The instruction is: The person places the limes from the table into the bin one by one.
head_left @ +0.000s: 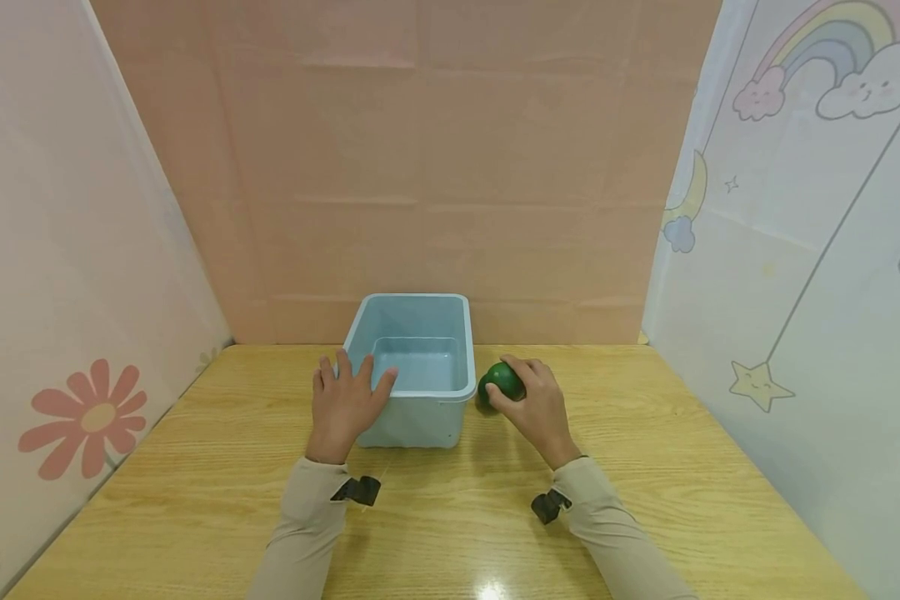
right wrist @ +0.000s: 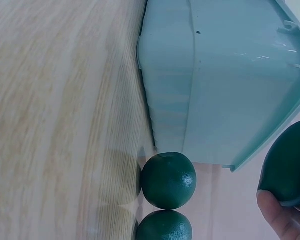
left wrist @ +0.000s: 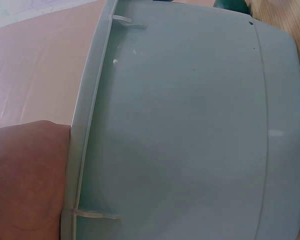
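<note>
On the pale wood-grain desk, the left hand rests, fingers spread, over the near left rim of a light-blue rectangular plastic bin. At the bin's right, the right hand holds a glossy dark-green rounded object above the desk; it looks light, firm and slightly slippery, best gripped round its widest part. Two similar dark-green balls lie below, apparently touching. Inside the bin, the visible floor is bare, toward the desk's far edge.
</note>
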Motion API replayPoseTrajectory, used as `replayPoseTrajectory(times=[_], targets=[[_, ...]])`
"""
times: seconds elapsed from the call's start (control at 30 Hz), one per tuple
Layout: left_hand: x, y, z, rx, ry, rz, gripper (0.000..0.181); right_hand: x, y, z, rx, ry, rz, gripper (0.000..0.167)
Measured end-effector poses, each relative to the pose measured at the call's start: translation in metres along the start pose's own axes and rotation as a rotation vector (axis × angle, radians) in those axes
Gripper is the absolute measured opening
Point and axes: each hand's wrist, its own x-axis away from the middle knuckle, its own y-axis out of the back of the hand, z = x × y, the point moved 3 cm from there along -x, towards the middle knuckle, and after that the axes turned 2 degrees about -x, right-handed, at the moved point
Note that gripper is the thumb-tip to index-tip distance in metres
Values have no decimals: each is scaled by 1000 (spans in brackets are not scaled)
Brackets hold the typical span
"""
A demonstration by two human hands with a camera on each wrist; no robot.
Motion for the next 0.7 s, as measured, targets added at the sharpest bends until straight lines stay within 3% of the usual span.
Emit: replayPoseTrajectory(times=[0.7], targets=[[1, 1, 0, -1, 3, 4, 62, 0, 1, 2, -14, 27, -19, 42]])
